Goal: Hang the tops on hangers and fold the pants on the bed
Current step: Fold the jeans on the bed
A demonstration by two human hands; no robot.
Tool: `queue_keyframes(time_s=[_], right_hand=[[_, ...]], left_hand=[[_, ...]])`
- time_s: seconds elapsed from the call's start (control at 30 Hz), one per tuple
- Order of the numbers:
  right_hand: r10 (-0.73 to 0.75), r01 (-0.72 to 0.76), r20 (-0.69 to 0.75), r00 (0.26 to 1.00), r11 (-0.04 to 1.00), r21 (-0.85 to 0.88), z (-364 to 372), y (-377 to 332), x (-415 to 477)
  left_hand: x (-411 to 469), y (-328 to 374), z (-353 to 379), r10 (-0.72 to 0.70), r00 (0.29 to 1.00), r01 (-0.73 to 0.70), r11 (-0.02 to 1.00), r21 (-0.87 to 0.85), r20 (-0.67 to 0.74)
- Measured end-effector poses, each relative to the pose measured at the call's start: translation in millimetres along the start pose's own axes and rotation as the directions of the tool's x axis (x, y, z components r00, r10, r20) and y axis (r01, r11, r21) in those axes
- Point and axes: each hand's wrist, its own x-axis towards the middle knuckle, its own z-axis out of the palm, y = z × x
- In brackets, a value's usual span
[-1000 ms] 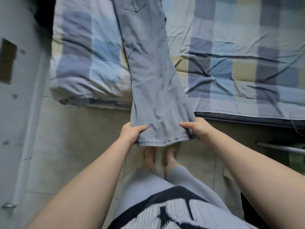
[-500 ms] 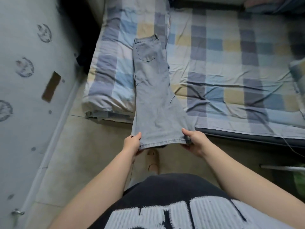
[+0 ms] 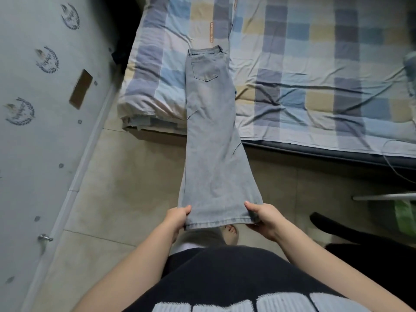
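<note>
Light blue jeans [image 3: 213,136], folded lengthwise leg on leg, stretch from the bed [image 3: 315,75] out over the floor. The waistband and back pocket lie on the checked sheet; the flared hems hang in the air in front of me. My left hand [image 3: 176,218] pinches the left corner of the hems. At the right corner my right hand [image 3: 262,216] grips the hems, thumb on top. No tops or hangers are in view.
A grey wall [image 3: 45,109] with printed emblems runs along the left. Beige floor tiles [image 3: 126,188] lie between wall and bed. A metal bar [image 3: 382,196], something green [image 3: 405,217] and a dark object [image 3: 326,224] sit at the right.
I have stepped back and raised my view. The jeans are pulled taut and slid toward me, so the waistband and pocket now show on the bed. Both hands keep their hold.
</note>
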Motion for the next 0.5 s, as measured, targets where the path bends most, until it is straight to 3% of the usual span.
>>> queue_keyframes(time_s=[0.23,0.5], right_hand=[[-0.025,0.025,0.001,1.000,1.000,-0.008,-0.7,-18.3,-0.7],[-0.086,0.086,-0.001,0.996,0.992,0.090,27.2,-122.7,19.5]], left_hand=[[-6.4,14.3,3.0,0.000,1.000,-0.001,0.998,-0.058,-0.007],[5.7,116.1,6.7,0.062,0.998,-0.063,0.965,-0.255,-0.010]])
